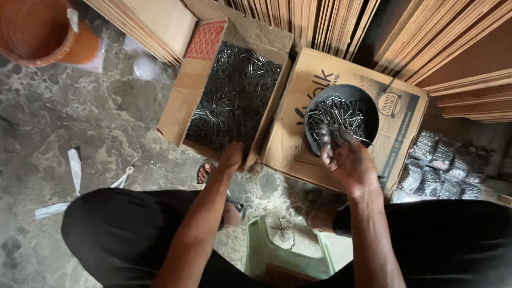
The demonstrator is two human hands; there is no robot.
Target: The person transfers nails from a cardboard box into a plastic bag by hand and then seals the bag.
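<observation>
Steel nails (234,96) fill the open cardboard box (178,101) just left of the black bowl (368,106), so both sit within my reach from the green stool (266,250). My left hand (230,156) dips over the box's near edge; I cannot tell how its fingers stand. My right hand (346,160) is at the bowl's near rim, fingers curled together on a few nails, close to the small pile inside. Packed bags of nails (442,170) lie right of the bowl.

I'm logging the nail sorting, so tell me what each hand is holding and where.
The right hand pinches a small bunch of nails over the black bowl. The left hand reaches into the box of nails; its grip is hidden.
</observation>
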